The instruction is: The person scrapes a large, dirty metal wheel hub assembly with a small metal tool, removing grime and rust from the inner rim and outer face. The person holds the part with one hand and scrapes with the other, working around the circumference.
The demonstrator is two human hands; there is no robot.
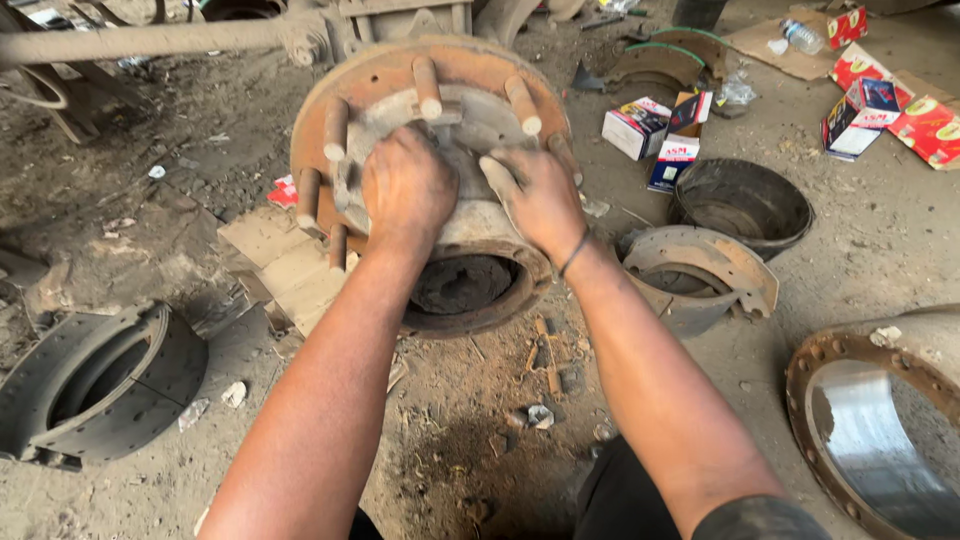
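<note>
Left hand (407, 190): palm down, fingers curled over the middle of the wheel hub (440, 170), pressed flat against its grey centre; it grips the hub body rather than any loose part.
Right hand (540, 198): laid on the right side of the same hub, fingers spread and bent around the grey barrel, a dark band at the wrist.
Wheel hub: large, rusty, in the middle of the view at the far end of both arms, its flange tilted toward the camera; its lower end stands on the dirt floor (470, 440).
Studs (427, 86): several thick rusty studs stick out of the flange in a ring around the two hands.
Cardboard (285, 262): a flattened piece lies on the floor just left of the hub, partly under it.
Brake shoes, left (100, 385): a dark curved pair lies near on the left, well apart from the hub.
Brake shoe, right (710, 262): a rusty curved one lies just right of the right forearm.
Dark drum (745, 205): round and open-topped, beyond that shoe.
Polished drum (880, 430): rusty rim, shiny inner wall, at the near right edge.
Boxes (650, 130): small red, white and blue cartons lie scattered on the floor far right.
Axle beam (150, 42): a dusty bar runs along the far left.
</note>
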